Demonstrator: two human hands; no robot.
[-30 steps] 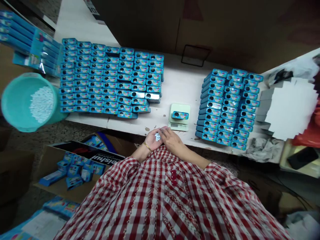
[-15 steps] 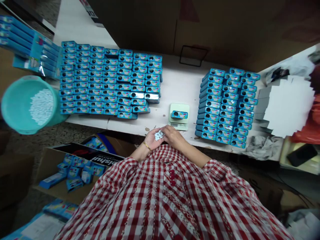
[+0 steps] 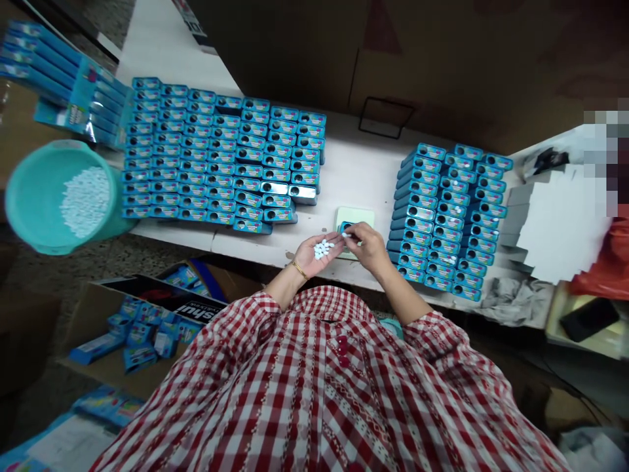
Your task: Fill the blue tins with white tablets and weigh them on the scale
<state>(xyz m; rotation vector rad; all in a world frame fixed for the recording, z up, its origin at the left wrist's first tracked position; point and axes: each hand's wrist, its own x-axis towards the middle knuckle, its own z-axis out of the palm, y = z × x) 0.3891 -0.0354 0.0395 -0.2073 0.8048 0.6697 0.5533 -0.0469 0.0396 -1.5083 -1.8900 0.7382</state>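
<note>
My left hand [image 3: 314, 257] lies palm up with its fingers stretched, holding a small pile of white pellets [image 3: 322, 249] in the palm. Just beyond its fingertips, my right hand [image 3: 367, 248] pinches a single white pellet [image 3: 346, 235] between thumb and fingertips. That pellet is at the near edge of a small blue box [image 3: 346, 226] with a dark round hole, which stands on a pale green scale [image 3: 354, 215]. My right hand covers most of the box and the front of the scale.
Rows of blue boxes stand at the left [image 3: 206, 166] and right [image 3: 421, 210] of the white table. A turquoise bucket [image 3: 29, 203] holds many pellets. A cardboard box [image 3: 93, 314] of blue packs sits below. White card [image 3: 565, 223] lies at right; a large brown carton [image 3: 295, 46] rises behind.
My hands have moved forward towards the scale and drawn apart. My left palm has opened out, showing more pellets, and my right hand has carried one pellet up to the blue box.
</note>
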